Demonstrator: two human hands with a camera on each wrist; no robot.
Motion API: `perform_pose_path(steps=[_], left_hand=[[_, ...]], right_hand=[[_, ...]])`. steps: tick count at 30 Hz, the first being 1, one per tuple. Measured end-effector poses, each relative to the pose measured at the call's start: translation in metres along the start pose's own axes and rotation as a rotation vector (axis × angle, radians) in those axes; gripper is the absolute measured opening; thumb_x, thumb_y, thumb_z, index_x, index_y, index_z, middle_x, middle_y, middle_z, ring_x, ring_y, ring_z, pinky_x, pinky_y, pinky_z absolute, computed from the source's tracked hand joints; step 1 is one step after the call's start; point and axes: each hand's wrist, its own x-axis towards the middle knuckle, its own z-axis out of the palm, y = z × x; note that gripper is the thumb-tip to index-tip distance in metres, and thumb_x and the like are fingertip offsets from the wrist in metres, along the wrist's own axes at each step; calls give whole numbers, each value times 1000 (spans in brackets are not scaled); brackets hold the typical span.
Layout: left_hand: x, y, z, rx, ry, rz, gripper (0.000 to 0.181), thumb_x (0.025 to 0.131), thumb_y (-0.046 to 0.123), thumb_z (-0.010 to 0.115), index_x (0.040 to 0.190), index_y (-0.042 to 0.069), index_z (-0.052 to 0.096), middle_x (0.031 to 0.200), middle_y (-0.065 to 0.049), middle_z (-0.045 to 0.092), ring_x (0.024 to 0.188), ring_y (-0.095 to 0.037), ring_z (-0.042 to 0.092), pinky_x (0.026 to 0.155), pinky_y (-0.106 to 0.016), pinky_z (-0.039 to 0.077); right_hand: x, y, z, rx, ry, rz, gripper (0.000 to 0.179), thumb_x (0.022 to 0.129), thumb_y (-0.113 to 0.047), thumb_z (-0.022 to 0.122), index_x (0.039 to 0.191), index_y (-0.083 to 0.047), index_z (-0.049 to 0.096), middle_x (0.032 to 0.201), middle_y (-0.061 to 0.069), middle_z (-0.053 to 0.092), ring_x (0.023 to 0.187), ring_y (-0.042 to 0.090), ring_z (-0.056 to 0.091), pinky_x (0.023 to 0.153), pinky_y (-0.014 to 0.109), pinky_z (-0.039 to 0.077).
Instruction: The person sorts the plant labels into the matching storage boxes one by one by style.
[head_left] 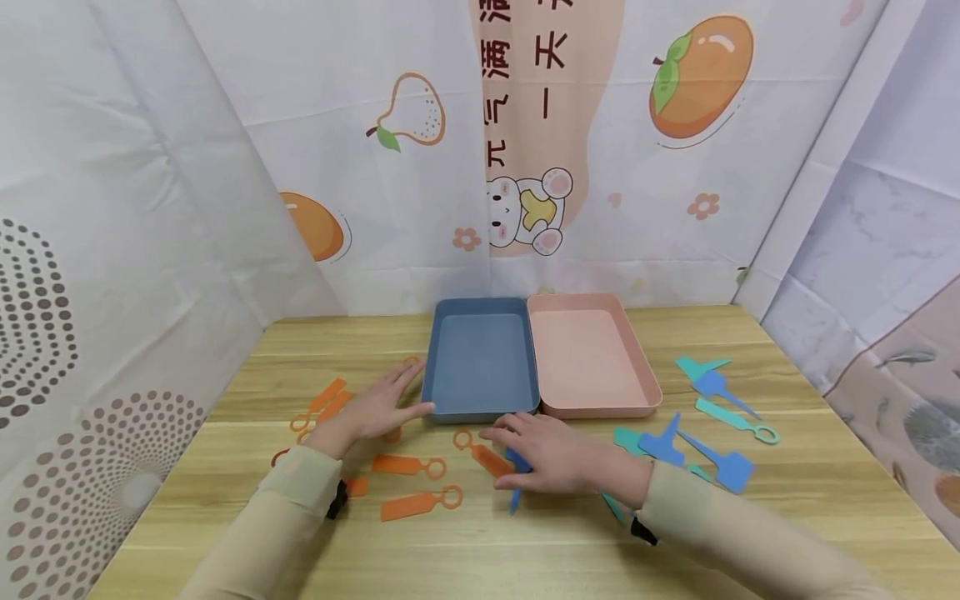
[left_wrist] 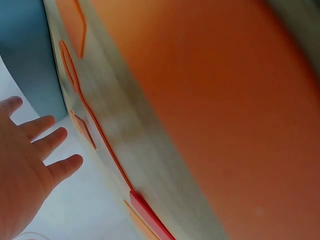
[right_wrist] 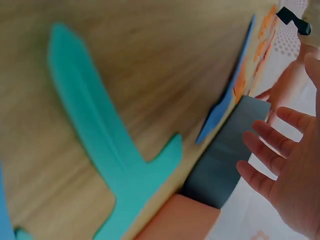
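My left hand (head_left: 382,408) is spread beside the left wall of the blue tray (head_left: 483,358), its thumb and fingertips right at the wall. Its straight fingers (left_wrist: 52,142) show nothing between them. Orange plant tags with ring ends, such as this orange tag (head_left: 408,465), lie around and below it. My right hand (head_left: 551,454) hovers low in front of the two trays, fingers loosely spread and holding nothing. Partly hidden beneath it are a blue T-shaped plant tag (head_left: 516,460) and the end of an orange tag (head_left: 489,460). A teal tag (right_wrist: 110,165) appears large in the right wrist view.
A pink tray (head_left: 588,358) stands against the blue tray's right side. Several blue and teal tags, including a blue tag (head_left: 723,467) and a teal ring-ended tag (head_left: 738,419), lie on the right of the wooden table (head_left: 495,558). A printed curtain (head_left: 622,250) hangs behind the table.
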Motion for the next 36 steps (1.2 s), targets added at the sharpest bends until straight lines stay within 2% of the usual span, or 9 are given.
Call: perform_pose_path(steps=[7, 12, 18, 25, 30, 36], left_hand=[[3, 1, -2, -57, -43, -8, 87, 91, 67, 48, 158, 23, 14, 158, -16, 19, 142, -41, 20, 104, -67, 24], [3, 2, -5, -108, -61, -8, 85, 92, 64, 50, 158, 23, 14, 158, -17, 18, 142, -42, 19, 104, -67, 23], [10, 2, -8, -255, -76, 34, 85, 93, 54, 57, 157, 17, 15, 159, -14, 16, 143, -39, 17, 108, -62, 21], [25, -11, -11, -418, -104, 92, 89, 90, 36, 70, 156, 8, 17, 159, -18, 16, 142, -40, 20, 111, -56, 21], [31, -19, -12, -464, -153, 156, 86, 90, 25, 71, 155, 3, 18, 158, -21, 13, 143, -40, 17, 113, -53, 18], [34, -21, -13, -508, -189, 203, 84, 91, 20, 70, 153, -2, 17, 158, -25, 8, 143, -43, 13, 112, -55, 16]], right_hand=[[5, 2, 4, 20, -27, 40, 62, 95, -56, 52, 144, -18, 46, 129, -3, 50, 112, 12, 49, 89, 33, 46], [9, 5, 10, 23, -40, 31, 62, 94, -57, 53, 141, -18, 49, 124, -4, 51, 103, 10, 48, 82, 28, 46], [11, 6, 15, 30, -39, 12, 60, 93, -57, 55, 138, -18, 51, 115, -5, 51, 93, 8, 45, 75, 25, 43], [18, 7, 19, 8, -2, -34, 58, 92, -53, 60, 135, -16, 53, 115, -4, 53, 95, 10, 47, 77, 26, 44], [23, 6, 19, -2, 1, -71, 55, 91, -48, 65, 134, -15, 54, 117, -2, 54, 100, 11, 49, 80, 25, 45], [26, 6, 20, 2, 3, -75, 52, 89, -41, 70, 133, -16, 55, 116, -3, 55, 98, 10, 49, 79, 24, 45]])
